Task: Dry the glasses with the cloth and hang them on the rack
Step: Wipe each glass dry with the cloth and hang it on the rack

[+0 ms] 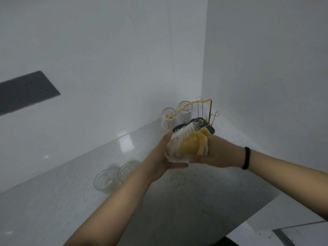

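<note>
**Both hands on one glass, cloth stuffed inside it**

A clear ribbed drinking glass [179, 144] is held in the air above the speckled grey stone counter [74, 197], just in front of the rack; the left hand [165, 157] cups it from the left and below, thumb up along its side and fingers curled under its base, so the hand is closed round the glass; the right hand [218, 151] grips the yellow cloth [191, 146], most of which is pushed into the glass, with a bunched fold spilling out at the rim against the palm; its fingers are mostly hidden behind cloth and glass; a black band [246, 158] circles the right wrist

The gold wire rack with a dark base [204, 119] stands in the corner of the counter, where the white walls [106, 50] meet; two ribbed glasses [177, 115] already hang upside down on its far pegs, while the nearer pegs are bare; two more clear glasses [115, 176] stand upright on the counter to the left, near the left forearm; a dark grey socket panel [26, 91] sits on the left wall
</note>
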{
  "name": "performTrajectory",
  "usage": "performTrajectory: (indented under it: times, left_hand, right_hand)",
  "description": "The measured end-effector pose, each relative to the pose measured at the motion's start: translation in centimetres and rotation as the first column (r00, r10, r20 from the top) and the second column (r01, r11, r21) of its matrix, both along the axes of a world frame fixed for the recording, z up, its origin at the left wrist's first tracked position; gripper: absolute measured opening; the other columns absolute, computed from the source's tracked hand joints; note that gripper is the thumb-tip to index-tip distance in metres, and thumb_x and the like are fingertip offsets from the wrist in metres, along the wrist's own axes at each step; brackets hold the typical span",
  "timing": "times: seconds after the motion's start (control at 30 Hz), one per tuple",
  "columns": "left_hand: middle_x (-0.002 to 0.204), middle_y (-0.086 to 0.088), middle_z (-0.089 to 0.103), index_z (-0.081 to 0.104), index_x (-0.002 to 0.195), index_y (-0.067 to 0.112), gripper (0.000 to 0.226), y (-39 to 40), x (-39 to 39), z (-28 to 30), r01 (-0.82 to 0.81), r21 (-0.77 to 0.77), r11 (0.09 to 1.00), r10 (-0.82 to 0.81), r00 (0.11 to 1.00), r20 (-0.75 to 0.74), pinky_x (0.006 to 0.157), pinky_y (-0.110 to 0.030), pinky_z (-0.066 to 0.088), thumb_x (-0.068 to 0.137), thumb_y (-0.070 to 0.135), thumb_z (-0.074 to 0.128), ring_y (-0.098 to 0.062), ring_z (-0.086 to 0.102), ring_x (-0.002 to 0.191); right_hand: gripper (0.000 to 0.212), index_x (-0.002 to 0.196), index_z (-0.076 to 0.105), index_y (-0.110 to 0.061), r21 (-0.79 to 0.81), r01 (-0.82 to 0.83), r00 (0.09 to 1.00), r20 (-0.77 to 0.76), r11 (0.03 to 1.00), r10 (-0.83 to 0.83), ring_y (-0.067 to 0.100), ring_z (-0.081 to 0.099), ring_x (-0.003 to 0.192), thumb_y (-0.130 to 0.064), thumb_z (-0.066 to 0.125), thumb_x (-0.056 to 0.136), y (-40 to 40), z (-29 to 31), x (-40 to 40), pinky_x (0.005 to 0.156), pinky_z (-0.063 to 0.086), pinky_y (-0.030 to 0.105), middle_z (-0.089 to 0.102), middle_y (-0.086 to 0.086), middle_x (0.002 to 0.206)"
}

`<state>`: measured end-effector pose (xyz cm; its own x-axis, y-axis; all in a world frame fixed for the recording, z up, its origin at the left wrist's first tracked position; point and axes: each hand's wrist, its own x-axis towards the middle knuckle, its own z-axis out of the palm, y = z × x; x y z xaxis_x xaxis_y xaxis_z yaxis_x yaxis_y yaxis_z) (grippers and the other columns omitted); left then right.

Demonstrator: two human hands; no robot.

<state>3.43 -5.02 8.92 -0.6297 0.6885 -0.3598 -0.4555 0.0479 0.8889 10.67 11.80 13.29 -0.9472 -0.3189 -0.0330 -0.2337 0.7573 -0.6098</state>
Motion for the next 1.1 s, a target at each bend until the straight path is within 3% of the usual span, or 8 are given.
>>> performTrajectory:
  times: [0.13,0.3,0.37,0.5,0.63,0.83,0.97,1.1]
  left_hand:
    - [0.112,-0.014,0.056,0.045,0.119,0.022,0.058,1.2,1.0,-2.3,-0.234,0.142,0.962,0.271,0.888,-0.371,0.057,-0.034,0.056,0.076,0.058,0.059,-0.021,0.068,0.082]
    - [0.093,-0.009,0.069,0.056,0.117,0.015,0.062,0.3,-1.1,0.7,0.088,-0.193,0.977,-0.084,0.996,0.032,0.057,-0.031,0.056,0.078,0.064,0.060,-0.020,0.069,0.071]
    - [0.080,-0.007,0.072,0.061,0.109,0.015,0.057,-0.3,-1.5,0.9,0.193,-0.237,0.952,-0.165,0.977,0.133,0.056,-0.030,0.056,0.083,0.065,0.047,-0.021,0.068,0.065]
    - [0.108,-0.006,0.071,0.057,0.121,0.024,0.060,-0.2,-0.5,-1.1,0.040,-0.016,0.999,-0.040,0.999,0.004,0.071,-0.038,0.059,0.081,0.069,0.053,-0.024,0.071,0.093]
    - [0.120,-0.016,0.057,0.044,0.118,0.026,0.069,0.4,0.5,-2.6,-0.117,0.075,0.990,0.136,0.934,-0.332,0.062,-0.035,0.057,0.067,0.066,0.068,-0.026,0.069,0.088]
    - [0.072,-0.005,0.069,0.063,0.101,0.013,0.057,-0.5,-0.8,-0.1,0.192,-0.169,0.967,-0.169,0.975,0.142,0.061,-0.030,0.058,0.078,0.064,0.054,-0.018,0.065,0.060]
    - [0.124,-0.012,0.061,0.052,0.128,0.021,0.088,-0.2,-0.8,-1.4,0.050,0.002,0.999,-0.050,0.997,0.056,0.083,-0.043,0.058,0.059,0.071,0.072,-0.031,0.065,0.107]
    - [0.122,-0.013,0.052,0.044,0.122,0.025,0.088,0.4,0.2,-2.9,-0.106,0.107,0.989,0.124,0.976,-0.178,0.066,-0.030,0.056,0.054,0.071,0.077,-0.024,0.065,0.097]
  right_hand:
    - [0.023,0.109,0.061,-0.011,-0.520,0.134,0.961,0.276,0.844,0.018,0.011,0.065,0.094,-0.013,0.059,0.087,0.7,0.7,-0.9,0.080,0.053,0.023,0.067,0.003,0.105]
    - [0.031,0.118,0.055,-0.012,0.253,-0.192,0.975,0.164,0.948,0.153,0.006,0.052,0.095,-0.029,0.048,0.094,-0.6,-0.7,0.4,0.085,0.042,0.013,0.058,0.003,0.118]
    - [0.035,0.125,0.052,-0.011,0.306,-0.112,0.993,0.070,0.945,0.095,0.007,0.048,0.107,-0.028,0.045,0.095,-0.7,-1.1,0.6,0.092,0.028,0.008,0.053,0.001,0.129]
    - [0.036,0.123,0.054,-0.014,-0.038,-0.002,0.990,0.139,0.999,0.007,0.003,0.049,0.105,-0.028,0.053,0.090,0.3,-0.7,-0.5,0.106,0.030,0.019,0.057,-0.001,0.124]
    - [0.016,0.104,0.059,-0.014,-0.517,0.181,0.925,0.379,0.837,0.034,0.006,0.065,0.086,-0.013,0.055,0.088,0.4,0.2,-0.4,0.077,0.054,0.018,0.065,0.011,0.102]
    - [0.037,0.127,0.051,-0.015,0.260,-0.173,0.985,0.058,0.950,0.164,0.005,0.045,0.112,-0.031,0.047,0.094,-0.7,-1.4,0.7,0.099,0.028,0.009,0.050,-0.001,0.132]
    - [0.034,0.121,0.056,-0.015,-0.007,0.005,0.994,0.107,1.000,-0.004,0.007,0.052,0.109,-0.029,0.053,0.091,-0.1,-1.3,-0.4,0.107,0.028,0.019,0.058,0.001,0.123]
    - [0.031,0.118,0.056,-0.008,-0.498,0.247,0.906,0.423,0.831,-0.016,0.028,0.061,0.104,-0.017,0.058,0.088,0.0,-0.6,-1.1,0.092,0.052,0.036,0.063,0.015,0.114]
